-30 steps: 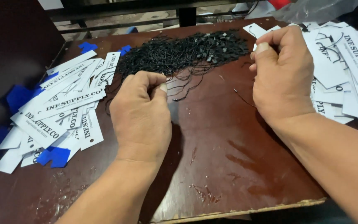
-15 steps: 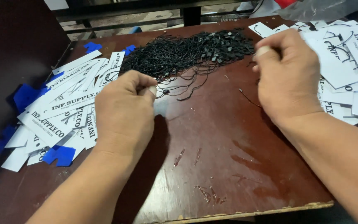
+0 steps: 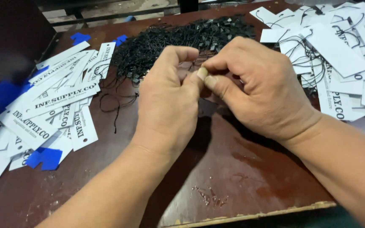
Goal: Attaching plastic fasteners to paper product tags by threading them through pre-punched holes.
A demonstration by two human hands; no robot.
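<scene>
My left hand (image 3: 167, 103) and my right hand (image 3: 254, 88) meet over the middle of a dark reddish-brown table (image 3: 241, 177), thumbs and forefingers pinched together. What they pinch is hidden between the fingertips; it looks like a thin black string. Just behind the hands lies a heap of black string loops with small plastic fasteners (image 3: 178, 40). A few loose strings (image 3: 115, 103) trail from the heap toward my left hand.
A pile of white printed paper tags (image 3: 51, 114) with some blue tags (image 3: 43, 157) lies at the left. Another pile of white tags with strings attached (image 3: 339, 55) lies at the right. The table's worn front edge (image 3: 250, 215) runs below my wrists.
Both hands have come together at the table's middle: the left moved right, the right moved left from the tag pile. The fingertips now touch.
</scene>
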